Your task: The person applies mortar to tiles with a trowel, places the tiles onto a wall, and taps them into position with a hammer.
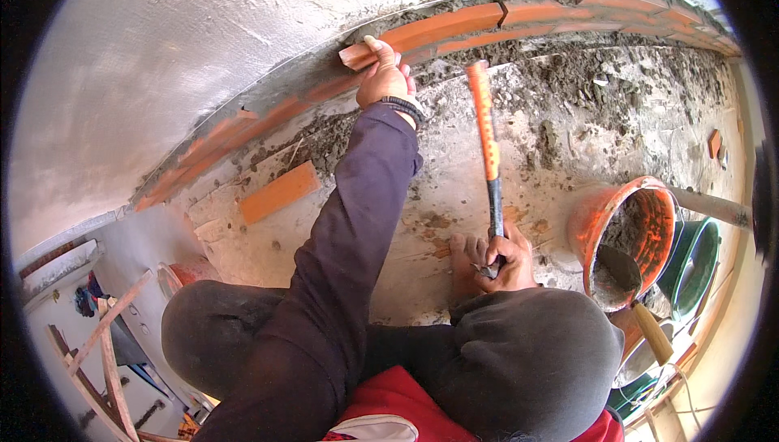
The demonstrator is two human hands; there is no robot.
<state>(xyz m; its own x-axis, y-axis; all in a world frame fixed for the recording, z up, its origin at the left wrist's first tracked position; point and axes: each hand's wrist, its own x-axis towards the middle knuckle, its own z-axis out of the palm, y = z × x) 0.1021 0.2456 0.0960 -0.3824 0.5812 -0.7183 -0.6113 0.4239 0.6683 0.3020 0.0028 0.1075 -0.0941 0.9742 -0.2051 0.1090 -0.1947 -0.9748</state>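
Observation:
My left hand (pixel 386 81) reaches forward to the low brick wall, thumb on top and fingers curled around the near side of an orange brick (pixel 354 56). This brick lies in the top course, close against another brick (pixel 446 25). My right hand (pixel 513 259) rests low beside my bare foot (pixel 465 255), closed around the lower end of a hammer (pixel 484 126). The hammer's orange and black handle points away from me. A bit of grey metal shows at my fingers; the rest of its head is hidden.
A taut string (pixel 284 61) follows the wall's top. One loose brick (pixel 280 192) lies left of my forearm. At right stand an orange bucket (pixel 580 227) of mortar with a trowel (pixel 652 332) and a green bucket (pixel 690 268). Mortar crumbs (pixel 552 142) litter the floor.

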